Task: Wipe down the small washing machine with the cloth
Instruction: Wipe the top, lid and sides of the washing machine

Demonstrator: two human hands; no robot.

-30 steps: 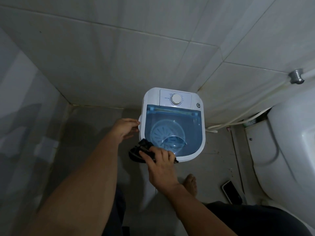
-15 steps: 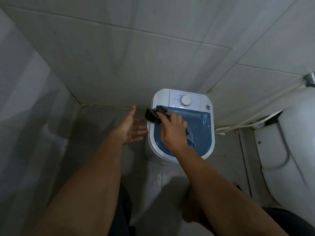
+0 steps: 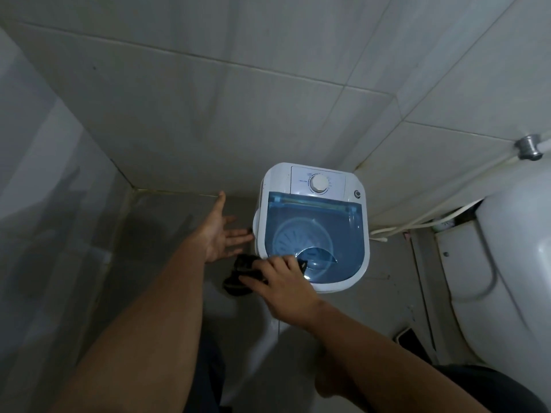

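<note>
Right hand (image 3: 283,289) wiping the washer's (image 3: 313,228) near-left corner with a dark cloth (image 3: 243,274).

The right fingers (image 3: 278,263) curl over the cloth and press it against the lower-left rim of the washer, part of the cloth hanging off the edge toward the floor. The left hand (image 3: 219,234) is spread with fingers straight, holding nothing, its fingertips just beside the washer's left side. The washer sits right of centre in the frame, white with a blue see-through lid (image 3: 316,234) and a dial (image 3: 319,183) at its far edge, standing in the corner of tiled walls. A toilet (image 3: 507,263) fills the right edge; a phone (image 3: 410,338) lies on the floor at lower right.
</note>
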